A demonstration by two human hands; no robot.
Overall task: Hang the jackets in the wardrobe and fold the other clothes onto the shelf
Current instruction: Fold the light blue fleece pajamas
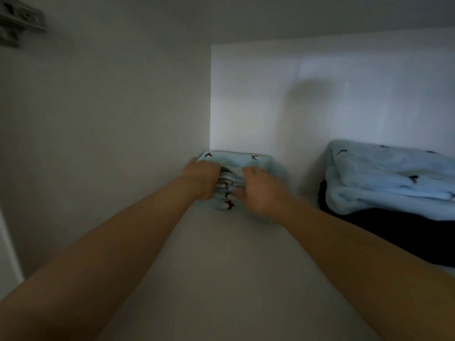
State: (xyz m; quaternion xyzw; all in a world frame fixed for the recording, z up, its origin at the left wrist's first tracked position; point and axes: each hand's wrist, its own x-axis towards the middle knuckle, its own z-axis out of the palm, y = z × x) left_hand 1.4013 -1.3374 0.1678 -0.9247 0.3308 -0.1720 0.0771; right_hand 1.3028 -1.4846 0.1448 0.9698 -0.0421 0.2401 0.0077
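Pale blue fleece, printed with small dark bird shapes, is what we find at the centre: a folded garment [236, 159] squared into a thick soft bundle. It lies on the white shelf [221, 267] inside the wardrobe, deep in the rear left corner. Its left side is against the side wall [110, 119] and its far edge at or very near the back wall [320, 94].

We see both arms reaching straight ahead. The left hand [203, 177] clasps the bundle's left side and the right hand [261, 190] its right side, fingers curled into the cloth, so both are holding it. The bundle lies directly ahead of the hands, between them, with its stacked fold edges facing us. Its longer side seems to run left to right, along the back wall. The two hands look about equally near.

We judge the coming move to be a simple letting go and drawing back toward us, since the bundle is already seated in the corner.

Well apart to the right, a second blue fleece [389, 178], plush and loosely folded, rests on a dark garment [406, 237]. A blurred metal hinge [19, 23] shows at the upper left.
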